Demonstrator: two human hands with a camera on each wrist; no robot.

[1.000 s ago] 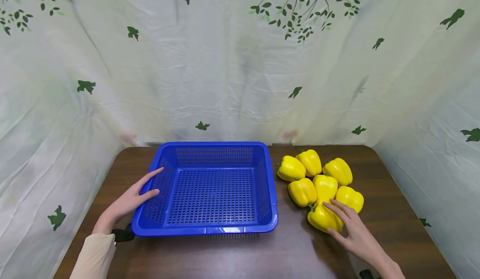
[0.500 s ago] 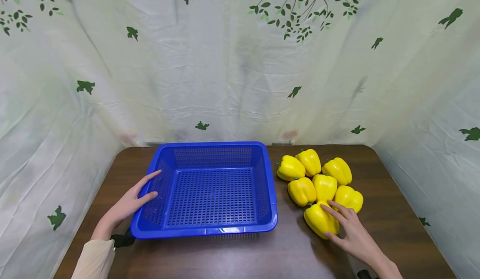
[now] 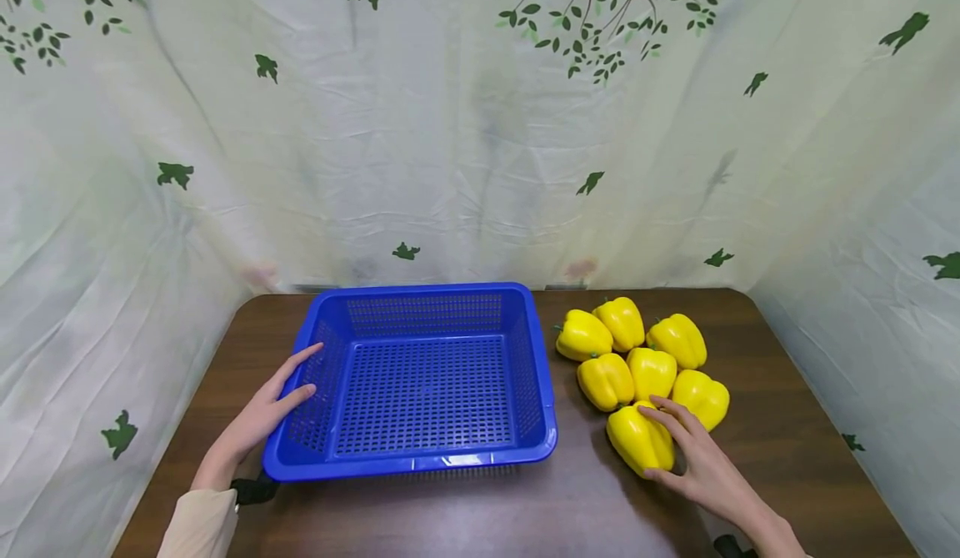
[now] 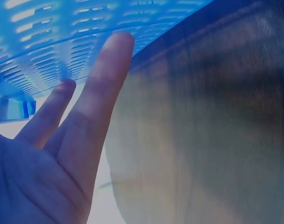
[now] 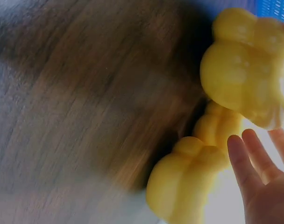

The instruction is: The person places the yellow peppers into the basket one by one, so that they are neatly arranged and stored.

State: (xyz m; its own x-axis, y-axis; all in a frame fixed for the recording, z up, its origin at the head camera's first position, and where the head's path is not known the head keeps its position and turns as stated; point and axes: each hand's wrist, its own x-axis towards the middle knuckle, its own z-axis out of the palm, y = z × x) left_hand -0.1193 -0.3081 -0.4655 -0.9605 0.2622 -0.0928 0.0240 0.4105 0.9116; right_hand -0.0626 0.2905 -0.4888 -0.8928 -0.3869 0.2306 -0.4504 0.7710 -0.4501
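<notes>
Change: near pepper (image 3: 639, 441), lower right of frame, is turned and nudged toward the lower left vs a second ago. Its stem end now points up-frame, where it pointed left. Other six peppers (image 3: 652, 373) stay put just behind it, right of centre. My read: its right flank is more exposed, so easier to get fingers round. It looks to be on the table (image 3: 420, 516), not lifted.

Right hand (image 3: 701, 462): fingers (image 5: 242, 165) spread and nearly straight, thumb well apart from index. Thumb and fingertips at the pepper's right side, not wrapped round; can't tell how hard they press.

Left hand (image 3: 258, 408), left of centre: thumb and index spread over basket (image 3: 427, 391) rim, other fingers straight outside the wall. Steadies it, I'd say. Basket has no peppers in it.
</notes>
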